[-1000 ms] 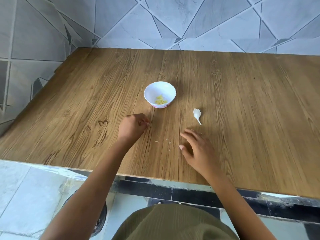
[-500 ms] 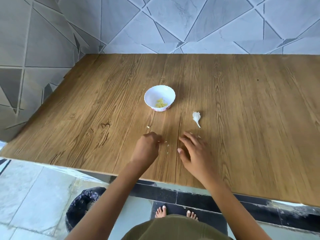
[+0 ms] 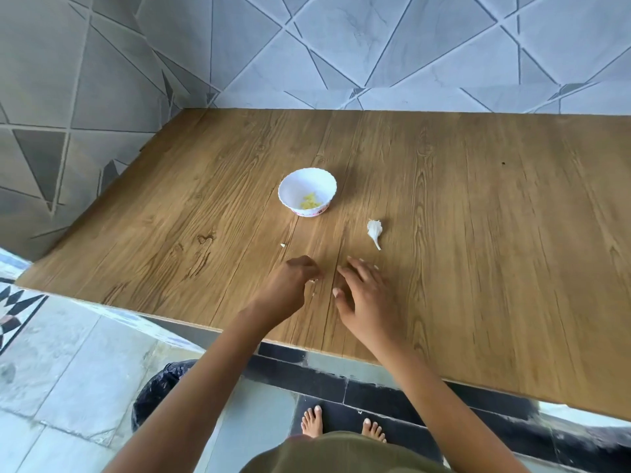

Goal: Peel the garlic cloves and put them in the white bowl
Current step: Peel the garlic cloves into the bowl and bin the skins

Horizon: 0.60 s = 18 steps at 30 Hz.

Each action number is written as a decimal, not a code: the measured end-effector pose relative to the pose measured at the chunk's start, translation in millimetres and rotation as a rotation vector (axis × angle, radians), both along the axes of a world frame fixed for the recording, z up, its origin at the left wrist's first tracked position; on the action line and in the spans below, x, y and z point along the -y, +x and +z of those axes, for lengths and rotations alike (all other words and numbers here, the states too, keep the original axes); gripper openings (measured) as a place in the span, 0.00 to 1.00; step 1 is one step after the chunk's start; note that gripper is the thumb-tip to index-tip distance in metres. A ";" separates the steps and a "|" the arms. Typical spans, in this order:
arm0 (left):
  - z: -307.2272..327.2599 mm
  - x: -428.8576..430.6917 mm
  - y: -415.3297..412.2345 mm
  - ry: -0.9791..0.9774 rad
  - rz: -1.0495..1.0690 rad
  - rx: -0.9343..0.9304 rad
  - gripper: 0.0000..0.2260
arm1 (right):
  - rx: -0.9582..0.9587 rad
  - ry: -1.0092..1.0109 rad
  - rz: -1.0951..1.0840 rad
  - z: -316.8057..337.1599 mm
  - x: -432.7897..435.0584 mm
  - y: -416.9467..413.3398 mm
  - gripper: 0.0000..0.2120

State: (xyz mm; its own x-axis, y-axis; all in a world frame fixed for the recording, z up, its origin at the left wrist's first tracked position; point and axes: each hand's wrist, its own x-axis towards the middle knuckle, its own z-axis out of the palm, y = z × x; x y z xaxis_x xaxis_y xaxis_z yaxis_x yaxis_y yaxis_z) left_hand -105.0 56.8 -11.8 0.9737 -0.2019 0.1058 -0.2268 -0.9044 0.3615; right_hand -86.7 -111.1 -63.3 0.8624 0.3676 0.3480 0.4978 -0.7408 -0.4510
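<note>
- Head view: the left hand (image 3: 290,288) lies low over the wooden table (image 3: 478,233), its fingers (image 3: 309,268) curled in and bunched narrow, the tips pinching a small white scrap (image 3: 311,280).
- A second pale fleck (image 3: 313,294) lies on the wood just below those fingertips, in the gap between the two hands.
- The right hand (image 3: 367,297) is just beside the left but apart from it, palm down, its fingers (image 3: 356,268) spread wide and relaxed, holding nothing; the thumb points toward the left hand.
- A garlic piece (image 3: 374,229), white with a thin stalk, lies on the table just beyond the right fingertips and a little to their right, not touching them.
- The white bowl (image 3: 290,187) stands upright farther out, beyond the left fingertips and well apart from both hands; yellowish peeled garlic (image 3: 310,202) sits in its bottom.
- One more tiny white bit (image 3: 282,245) lies on the wood just beyond and left of the left knuckles.
- Nearer than the wrists, below the table's edge, a black bin (image 3: 153,394) stands on the floor tiles to the left, and two bare feet (image 3: 312,421) show beside an olive garment (image 3: 341,454).
- A grey tiled wall (image 3: 409,46) rises behind the table.
</note>
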 end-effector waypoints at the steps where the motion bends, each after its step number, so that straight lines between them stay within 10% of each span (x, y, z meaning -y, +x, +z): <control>1: -1.5 0.1 -2.3 0.018 -0.017 0.006 0.21 | 0.006 -0.003 -0.001 0.1 -0.2 0.0 0.15; 11: 5.4 -3.4 -11.0 0.055 -0.080 0.005 0.06 | -0.053 0.067 0.023 3.4 -1.7 1.6 0.15; 18: 0.1 0.7 1.2 0.357 -0.081 -0.026 0.06 | -0.582 0.874 -0.087 40.5 -3.4 -4.0 0.11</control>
